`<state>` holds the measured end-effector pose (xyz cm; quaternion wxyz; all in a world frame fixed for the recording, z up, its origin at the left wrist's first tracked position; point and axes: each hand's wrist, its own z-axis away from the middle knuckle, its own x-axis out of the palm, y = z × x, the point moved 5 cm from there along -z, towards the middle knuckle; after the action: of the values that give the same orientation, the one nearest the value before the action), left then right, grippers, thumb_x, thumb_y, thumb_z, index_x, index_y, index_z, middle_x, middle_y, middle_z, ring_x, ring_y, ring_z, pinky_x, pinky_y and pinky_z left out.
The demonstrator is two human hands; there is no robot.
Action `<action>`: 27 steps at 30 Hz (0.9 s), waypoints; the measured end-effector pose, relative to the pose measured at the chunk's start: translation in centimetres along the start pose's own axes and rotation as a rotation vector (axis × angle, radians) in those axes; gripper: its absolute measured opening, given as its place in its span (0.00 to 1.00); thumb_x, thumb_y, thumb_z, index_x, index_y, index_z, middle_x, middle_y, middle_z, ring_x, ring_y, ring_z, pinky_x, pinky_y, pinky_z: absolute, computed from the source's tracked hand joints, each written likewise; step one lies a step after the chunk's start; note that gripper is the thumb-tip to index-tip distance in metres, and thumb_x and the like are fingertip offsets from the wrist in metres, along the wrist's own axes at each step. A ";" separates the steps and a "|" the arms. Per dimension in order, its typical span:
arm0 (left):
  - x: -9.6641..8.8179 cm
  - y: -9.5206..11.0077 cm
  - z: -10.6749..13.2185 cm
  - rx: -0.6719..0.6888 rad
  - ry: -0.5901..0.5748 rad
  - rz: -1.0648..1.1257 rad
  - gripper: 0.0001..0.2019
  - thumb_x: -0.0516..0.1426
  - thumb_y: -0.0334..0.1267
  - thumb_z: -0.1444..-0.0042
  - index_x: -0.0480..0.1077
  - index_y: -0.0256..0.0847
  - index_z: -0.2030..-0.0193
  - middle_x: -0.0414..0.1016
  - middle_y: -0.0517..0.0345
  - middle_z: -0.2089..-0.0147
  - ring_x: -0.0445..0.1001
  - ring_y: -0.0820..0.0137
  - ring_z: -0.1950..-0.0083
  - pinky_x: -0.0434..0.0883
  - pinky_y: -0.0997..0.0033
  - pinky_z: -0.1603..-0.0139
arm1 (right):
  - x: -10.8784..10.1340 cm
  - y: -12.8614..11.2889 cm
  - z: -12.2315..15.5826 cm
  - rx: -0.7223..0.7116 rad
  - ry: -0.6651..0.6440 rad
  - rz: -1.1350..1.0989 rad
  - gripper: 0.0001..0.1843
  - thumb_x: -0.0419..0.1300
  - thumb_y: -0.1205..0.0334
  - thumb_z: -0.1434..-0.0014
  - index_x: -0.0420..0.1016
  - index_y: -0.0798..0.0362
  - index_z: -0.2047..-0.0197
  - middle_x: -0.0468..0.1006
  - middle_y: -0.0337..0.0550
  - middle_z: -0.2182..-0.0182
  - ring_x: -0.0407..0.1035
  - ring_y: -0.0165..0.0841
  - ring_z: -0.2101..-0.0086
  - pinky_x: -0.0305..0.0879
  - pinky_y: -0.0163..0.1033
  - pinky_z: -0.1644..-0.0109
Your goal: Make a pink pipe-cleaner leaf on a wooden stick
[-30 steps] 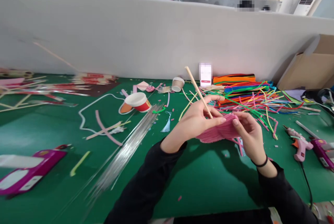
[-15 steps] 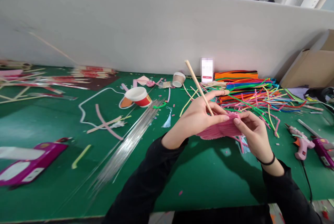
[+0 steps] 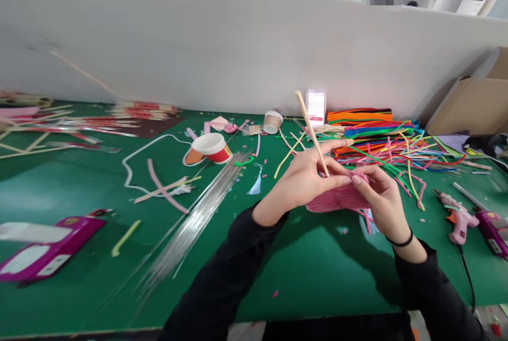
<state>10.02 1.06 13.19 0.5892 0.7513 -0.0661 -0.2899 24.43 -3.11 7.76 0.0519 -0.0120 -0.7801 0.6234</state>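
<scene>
A pink ribbed piece (image 3: 331, 200), apparently made of pipe cleaners laid side by side, is held above the table between both hands. My left hand (image 3: 305, 177) is closed on its left part, thumb on top. A wooden stick (image 3: 311, 129) rises, tilted, from between that thumb and forefinger; its lower end is hidden, so whether it is joined to the pink piece cannot be told. On the right edge, my right hand (image 3: 383, 198) pinches the pink piece with thumb and fingers, close to the left fingertips. Under it, pink strips and a light blue tassel (image 3: 372, 224) show partly.
Colourful pipe cleaners (image 3: 373, 142) heap behind the hands, near a propped phone (image 3: 316, 105). Thin clear rods (image 3: 202, 214), a paper cup (image 3: 214, 147) and a purple tool (image 3: 55, 248) lie left. A pink glue gun (image 3: 458, 219) with its cord lies right, before a cardboard box (image 3: 468, 102).
Both hands have stayed on the pink piece. The stick's top has shifted right, and my right thumb and fingers have moved slightly left, nearer the left fingertips.
</scene>
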 end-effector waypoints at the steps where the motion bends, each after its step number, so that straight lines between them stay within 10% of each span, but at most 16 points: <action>1: 0.0 -0.1 0.0 0.020 -0.007 -0.044 0.21 0.64 0.38 0.50 0.72 0.43 0.48 0.81 0.56 0.64 0.78 0.64 0.60 0.74 0.67 0.59 | -0.1 0.0 -0.1 -0.005 0.016 -0.004 0.11 0.65 0.51 0.45 0.75 0.48 0.64 0.79 0.39 0.66 0.73 0.33 0.64 0.70 0.38 0.59; 5: -0.4 -0.8 -0.3 0.091 -0.085 -0.116 0.11 0.64 0.43 0.51 0.76 0.41 0.61 0.75 0.51 0.46 0.76 0.62 0.51 0.73 0.66 0.53 | -0.6 0.6 -0.5 -0.008 0.118 0.002 0.14 0.66 0.49 0.47 0.73 0.49 0.65 0.77 0.39 0.68 0.72 0.32 0.66 0.69 0.37 0.61; 14: -1.6 -3.8 -1.0 -0.095 -0.092 0.122 0.17 0.62 0.46 0.48 0.76 0.38 0.54 0.81 0.52 0.58 0.77 0.63 0.58 0.73 0.65 0.58 | -2.2 1.8 -1.5 0.019 0.340 -0.134 0.18 0.67 0.47 0.50 0.72 0.49 0.63 0.76 0.39 0.68 0.71 0.32 0.68 0.68 0.37 0.64; 27: 0.3 -4.7 -1.5 -0.058 0.151 0.347 0.14 0.63 0.40 0.50 0.77 0.38 0.57 0.81 0.53 0.57 0.77 0.64 0.56 0.72 0.65 0.54 | -1.6 2.7 -1.6 0.070 0.146 -0.117 0.22 0.68 0.52 0.49 0.74 0.48 0.52 0.80 0.42 0.58 0.74 0.36 0.60 0.69 0.41 0.54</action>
<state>9.89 3.57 8.99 0.6548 0.7311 -0.1418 -0.1287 26.03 -1.09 5.36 0.1453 -0.0103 -0.7514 0.6435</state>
